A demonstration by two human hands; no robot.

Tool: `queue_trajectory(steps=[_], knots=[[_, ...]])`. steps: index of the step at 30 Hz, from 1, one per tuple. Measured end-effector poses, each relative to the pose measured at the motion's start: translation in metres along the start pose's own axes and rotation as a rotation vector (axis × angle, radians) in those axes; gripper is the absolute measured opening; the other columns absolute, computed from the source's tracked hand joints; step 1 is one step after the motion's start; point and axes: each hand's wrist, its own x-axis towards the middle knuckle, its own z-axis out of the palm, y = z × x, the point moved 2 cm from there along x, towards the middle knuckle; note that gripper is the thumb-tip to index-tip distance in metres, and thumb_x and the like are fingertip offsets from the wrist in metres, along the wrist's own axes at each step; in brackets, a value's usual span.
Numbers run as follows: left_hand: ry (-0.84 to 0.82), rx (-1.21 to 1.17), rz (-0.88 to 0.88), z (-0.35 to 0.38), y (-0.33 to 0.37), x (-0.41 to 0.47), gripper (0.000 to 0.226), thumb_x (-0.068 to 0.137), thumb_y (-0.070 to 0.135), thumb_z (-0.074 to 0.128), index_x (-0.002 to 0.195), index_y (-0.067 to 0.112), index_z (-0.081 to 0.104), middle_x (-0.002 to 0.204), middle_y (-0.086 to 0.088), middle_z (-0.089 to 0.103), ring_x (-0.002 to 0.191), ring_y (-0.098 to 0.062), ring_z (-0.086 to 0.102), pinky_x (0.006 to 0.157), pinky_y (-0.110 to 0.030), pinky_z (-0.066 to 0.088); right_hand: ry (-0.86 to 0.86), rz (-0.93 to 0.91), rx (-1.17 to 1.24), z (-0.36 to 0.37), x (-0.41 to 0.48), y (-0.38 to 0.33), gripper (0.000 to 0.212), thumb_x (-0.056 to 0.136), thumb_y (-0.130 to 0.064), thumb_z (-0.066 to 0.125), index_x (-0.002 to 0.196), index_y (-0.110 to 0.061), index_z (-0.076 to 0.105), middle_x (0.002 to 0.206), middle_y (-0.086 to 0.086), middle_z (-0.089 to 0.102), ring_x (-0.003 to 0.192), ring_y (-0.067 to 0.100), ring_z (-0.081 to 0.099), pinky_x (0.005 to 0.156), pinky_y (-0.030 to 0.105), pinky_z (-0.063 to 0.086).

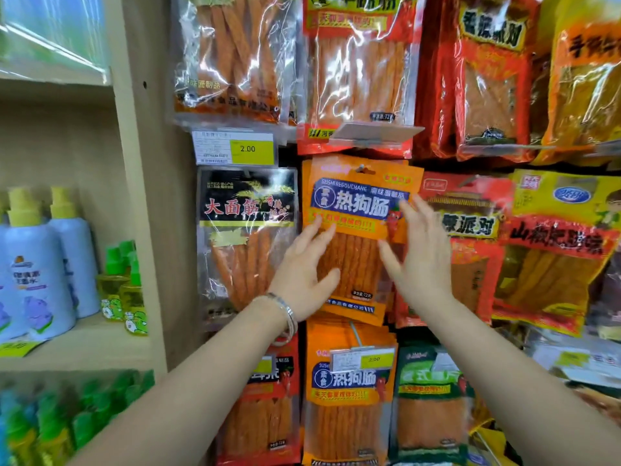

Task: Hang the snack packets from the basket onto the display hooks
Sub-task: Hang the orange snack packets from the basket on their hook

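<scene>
Neither hand has a closed grip: the left hand (304,267) and the right hand (421,257) are both spread, fingers straight, holding nothing. Between them hangs the orange packet (359,196), already on its hook (361,168) just above the fingertips. The flat palms on either side look meant to square the packet and settle it against the ones behind, so the row hangs straight. The left fingers lie on the packet's lower left front. The right hand is at its right edge, but whether it touches I cannot tell. Both forearms reach up and inward from below, wrists slightly bent back, a bracelet (285,311) on the left wrist.

Outward from the left hand hangs a black-labelled packet (247,210) under a yellow price tag (252,149). Beyond the right hand is a red packet (470,230). Below the wrists hangs a second orange packet (349,391) of the same kind. The basket is out of view.
</scene>
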Motion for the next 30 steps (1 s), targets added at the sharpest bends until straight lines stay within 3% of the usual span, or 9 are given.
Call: queue_trajectory(steps=[3, 5, 8, 15, 21, 24, 27, 30], knots=[[-0.108, 0.144, 0.016, 0.02, -0.013, -0.006, 0.077, 0.091, 0.037, 0.049, 0.149, 0.029, -0.001, 0.146, 0.015, -0.032, 0.14, -0.008, -0.018, 0.113, -0.031, 0.003, -0.192, -0.157, -0.233, 0.016, -0.018, 0.003, 0.066, 0.084, -0.029, 0.067, 0.141, -0.007, 0.041, 0.15, 0.019, 0.033, 0.138, 0.036, 0.032, 0.111, 0.049, 0.026], [-0.126, 0.178, 0.001, 0.029, -0.02, -0.001, 0.08, 0.091, 0.036, 0.049, 0.149, 0.026, -0.005, 0.141, 0.011, -0.04, 0.135, -0.008, -0.025, 0.111, -0.029, -0.001, -0.256, -0.181, -0.313, 0.024, -0.016, 0.005, 0.066, 0.085, -0.029, 0.067, 0.141, -0.005, 0.041, 0.149, 0.021, 0.033, 0.138, 0.037, 0.033, 0.112, 0.048, 0.024], [-0.162, 0.18, -0.081, 0.036, -0.031, 0.016, 0.079, 0.092, 0.037, 0.048, 0.15, 0.023, -0.004, 0.145, 0.008, -0.038, 0.139, -0.012, -0.023, 0.11, -0.029, 0.0, -0.357, -0.199, -0.418, 0.039, -0.002, 0.006, 0.065, 0.089, -0.032, 0.062, 0.143, -0.005, 0.037, 0.151, 0.02, 0.029, 0.14, 0.033, 0.031, 0.114, 0.044, 0.02], [-0.249, 0.174, -0.245, 0.049, -0.051, 0.054, 0.077, 0.092, 0.032, 0.048, 0.15, 0.018, -0.001, 0.153, -0.002, -0.03, 0.144, -0.022, -0.014, 0.115, -0.039, 0.01, -0.578, -0.192, -0.533, 0.081, 0.028, 0.016, 0.061, 0.1, -0.034, 0.035, 0.151, -0.012, 0.01, 0.159, 0.014, 0.004, 0.146, 0.022, 0.012, 0.117, 0.038, 0.001], [-0.283, 0.128, -0.319, 0.051, -0.056, 0.07, 0.075, 0.091, 0.027, 0.047, 0.15, 0.011, 0.004, 0.154, -0.004, -0.026, 0.145, -0.026, -0.002, 0.118, -0.037, 0.011, -0.684, -0.121, -0.482, 0.093, 0.04, 0.019, 0.056, 0.101, -0.018, 0.034, 0.151, -0.013, 0.01, 0.16, 0.012, 0.001, 0.147, 0.022, 0.008, 0.115, 0.038, 0.016], [-0.312, 0.022, -0.35, 0.048, -0.047, 0.066, 0.068, 0.094, 0.025, 0.044, 0.149, 0.008, 0.008, 0.158, -0.007, -0.01, 0.145, -0.021, 0.004, 0.115, -0.026, 0.008, -0.696, -0.083, -0.345, 0.085, 0.035, 0.013, 0.053, 0.099, -0.02, 0.038, 0.149, -0.012, 0.021, 0.157, 0.014, 0.018, 0.142, 0.027, 0.025, 0.107, 0.041, 0.031], [-0.286, -0.096, -0.314, 0.041, -0.029, 0.041, 0.056, 0.096, 0.019, 0.044, 0.147, 0.011, 0.023, 0.155, -0.009, 0.018, 0.142, -0.017, 0.02, 0.108, -0.015, 0.012, -0.586, 0.059, -0.042, 0.063, 0.015, 0.007, 0.042, 0.094, -0.022, 0.049, 0.135, -0.016, 0.046, 0.128, 0.01, 0.056, 0.114, 0.029, 0.054, 0.088, 0.038, 0.046], [-0.145, -0.252, -0.287, 0.031, -0.01, -0.01, 0.037, 0.092, 0.012, 0.052, 0.129, 0.013, 0.054, 0.13, -0.008, 0.052, 0.106, -0.011, 0.058, 0.088, -0.011, 0.035, -0.498, 0.247, 0.195, 0.036, -0.025, 0.0, 0.024, 0.088, -0.025, 0.058, 0.112, -0.023, 0.058, 0.09, -0.007, 0.061, 0.08, 0.016, 0.057, 0.074, 0.032, 0.047]])
